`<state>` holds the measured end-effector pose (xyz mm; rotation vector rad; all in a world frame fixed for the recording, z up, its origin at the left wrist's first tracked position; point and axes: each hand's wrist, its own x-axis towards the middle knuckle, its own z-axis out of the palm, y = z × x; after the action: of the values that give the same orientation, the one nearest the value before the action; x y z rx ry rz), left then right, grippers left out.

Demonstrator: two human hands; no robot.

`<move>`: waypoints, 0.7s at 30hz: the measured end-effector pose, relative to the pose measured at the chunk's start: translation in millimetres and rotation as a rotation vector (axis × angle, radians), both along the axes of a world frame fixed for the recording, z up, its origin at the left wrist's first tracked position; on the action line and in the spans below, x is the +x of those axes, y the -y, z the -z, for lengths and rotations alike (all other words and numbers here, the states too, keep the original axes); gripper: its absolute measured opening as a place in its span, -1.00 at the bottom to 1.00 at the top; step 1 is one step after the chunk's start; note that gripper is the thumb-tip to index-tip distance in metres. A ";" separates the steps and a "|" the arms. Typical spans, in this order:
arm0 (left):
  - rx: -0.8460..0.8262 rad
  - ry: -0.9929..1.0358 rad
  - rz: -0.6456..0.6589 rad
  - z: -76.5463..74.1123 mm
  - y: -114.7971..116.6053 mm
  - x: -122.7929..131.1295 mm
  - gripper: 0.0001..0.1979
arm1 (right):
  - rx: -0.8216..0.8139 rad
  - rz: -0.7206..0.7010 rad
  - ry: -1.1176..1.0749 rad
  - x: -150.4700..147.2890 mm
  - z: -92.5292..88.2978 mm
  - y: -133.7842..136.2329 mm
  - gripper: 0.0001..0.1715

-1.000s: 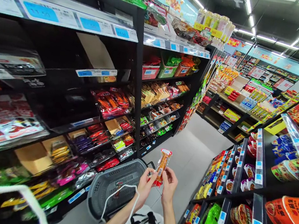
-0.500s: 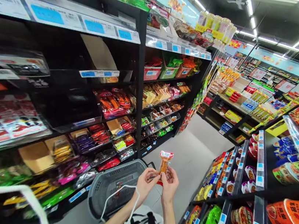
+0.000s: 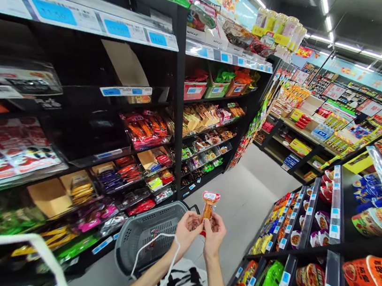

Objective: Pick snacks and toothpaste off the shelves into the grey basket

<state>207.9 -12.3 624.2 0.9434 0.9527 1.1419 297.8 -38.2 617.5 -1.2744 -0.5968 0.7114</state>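
Note:
A packaged snack point(image 3: 207, 210) with a red and white top and a brown piece inside its clear wrapper stands upright between my two hands. My left hand point(image 3: 187, 228) pinches its lower left side. On the other side, my right hand point(image 3: 214, 234) grips it with thumb and fingers. Both thumbs press near the lower part of the pack. Just left of my hands is a grey shopping basket point(image 3: 123, 242), with a small dark packet point(image 3: 154, 235) on its bottom. A white cord point(image 3: 140, 249) loops over the basket near my left wrist.
Shelves point(image 3: 174, 112) of packaged snacks run along the left. On the right, another rack holds noodle cups point(image 3: 374, 277) and bagged goods. A pale floor aisle point(image 3: 241, 188) leads ahead to a display stand point(image 3: 292, 143).
The view has shifted slightly. My hands and the snack pack have moved a little to the left in the picture, with the grip unchanged.

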 end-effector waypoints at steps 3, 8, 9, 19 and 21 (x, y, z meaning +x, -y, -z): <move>0.020 -0.017 -0.023 0.9 -1.4 -0.6 -0.56 | 0.007 -0.011 -0.040 -2.9 -0.6 -2.6 -0.58; 0.068 -0.043 -0.025 5.0 -2.9 -1.8 -0.62 | 0.022 -0.009 -0.055 -3.7 -2.7 -4.6 -0.62; 0.073 -0.041 -0.020 5.4 -3.0 -1.4 -0.64 | 0.026 -0.004 -0.058 -3.1 -3.0 -4.7 -0.63; 0.047 -0.075 0.007 0.0 -2.1 6.7 -0.71 | 0.034 0.027 -0.138 8.0 3.3 -4.2 -0.61; 0.024 -0.072 0.013 -1.1 -1.9 8.0 -0.70 | 0.036 0.010 -0.164 9.1 3.4 -4.0 -0.61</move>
<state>215.9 -10.4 625.3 1.0142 0.9909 1.1167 306.9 -34.2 614.1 -1.1720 -0.4674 0.7853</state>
